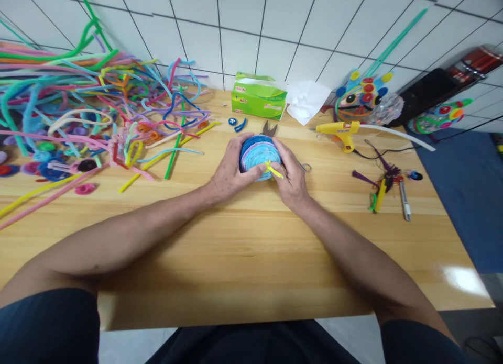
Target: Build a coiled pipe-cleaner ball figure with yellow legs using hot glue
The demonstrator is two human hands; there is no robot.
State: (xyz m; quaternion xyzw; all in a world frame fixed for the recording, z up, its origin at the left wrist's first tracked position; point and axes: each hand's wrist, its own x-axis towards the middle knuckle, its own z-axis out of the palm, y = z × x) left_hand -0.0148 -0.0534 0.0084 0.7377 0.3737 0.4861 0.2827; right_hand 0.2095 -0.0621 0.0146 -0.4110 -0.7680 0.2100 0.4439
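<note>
Between my two hands is a round piece of coiled pipe cleaners (257, 152), light blue and purple with a dark blue edge. My left hand (231, 170) wraps its left side, the thumb pressed on the front. On the opposite side my right hand (293, 178) grips it, with its thumb by a small yellow pipe-cleaner piece (275, 170) on the lower front. Partly hidden behind the round piece lie scissors (270, 129); one ring handle shows right of my right hand. A blue button-like disc (232, 121) and a bent blue piece (240, 125) lie just beyond my left hand.
Loose pipe cleaners (118, 102) cover the table's left side. A green tissue pack (258, 98) stands by the tiled wall. To the right are a yellow glue gun (341, 133) with a cord, a decorated holder (359, 99), a utility knife (404, 200) and dark scraps (387, 175).
</note>
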